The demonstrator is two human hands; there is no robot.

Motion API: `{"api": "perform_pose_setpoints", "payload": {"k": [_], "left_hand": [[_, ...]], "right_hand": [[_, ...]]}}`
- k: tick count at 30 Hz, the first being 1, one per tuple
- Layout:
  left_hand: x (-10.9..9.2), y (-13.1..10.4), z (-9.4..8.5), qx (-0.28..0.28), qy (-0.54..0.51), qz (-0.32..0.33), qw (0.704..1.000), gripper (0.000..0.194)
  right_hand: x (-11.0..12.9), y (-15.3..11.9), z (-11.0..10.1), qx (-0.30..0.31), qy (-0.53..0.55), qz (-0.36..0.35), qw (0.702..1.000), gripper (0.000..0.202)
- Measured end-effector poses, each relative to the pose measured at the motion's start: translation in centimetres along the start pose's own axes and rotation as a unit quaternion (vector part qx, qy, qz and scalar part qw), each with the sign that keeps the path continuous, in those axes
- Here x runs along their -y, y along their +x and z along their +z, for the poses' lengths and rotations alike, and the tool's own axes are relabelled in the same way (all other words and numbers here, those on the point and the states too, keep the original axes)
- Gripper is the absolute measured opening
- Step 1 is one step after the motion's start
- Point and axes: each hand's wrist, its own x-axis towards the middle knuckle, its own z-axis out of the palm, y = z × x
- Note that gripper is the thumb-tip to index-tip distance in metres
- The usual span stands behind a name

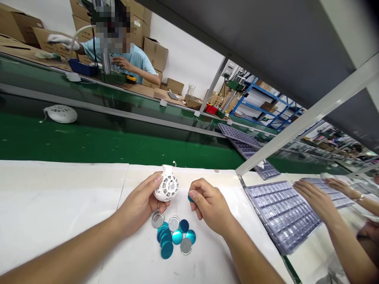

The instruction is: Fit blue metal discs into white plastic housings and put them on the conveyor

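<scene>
My left hand (139, 203) is closed around a small white round housing (167, 188) with a slotted grille and a clip-like tab at its top. To its right, my right hand (207, 201) pinches a small blue disc (190, 198), mostly covered by the fingers. The two hands are apart. Below them, on the white work surface (74, 205), lie several round discs, some shiny blue (167, 249) and some silver (186, 246). A few blue ones overlap in a row at the left of the group.
Beyond the work surface runs a green belt (103, 146) with a white grille-topped part (62, 113) at left. At right, another person's hands touch purple-grey trays (284, 213). A slanted white post (310, 114) rises near them. Someone sits across the belt at a machine.
</scene>
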Motion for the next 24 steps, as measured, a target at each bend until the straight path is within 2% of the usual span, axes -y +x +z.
{"api": "perform_pose_setpoints", "payload": {"k": [4, 10, 17, 24], "left_hand": [[0.1, 0.1, -0.1, 0.01, 0.01, 0.003, 1.0, 0.028], [0.4, -0.2, 0.3, 0.028, 0.037, 0.007, 0.999, 0.027], [0.6, -0.8, 0.5, 0.079, 0.076, -0.017, 0.994, 0.029], [0.5, -1.0, 0.5, 0.087, 0.081, -0.014, 0.993, 0.034]], "right_hand": [[0.1, -0.1, 0.0, -0.006, -0.013, -0.052, 0.999, 0.02], [0.6, -1.1, 1.6, -0.008, 0.142, -0.039, 0.989, 0.01], [0.9, -0.9, 2.3, -0.041, 0.113, -0.048, 0.992, 0.007], [0.9, -1.0, 2.2, -0.04, 0.084, -0.031, 0.995, 0.009]]}}
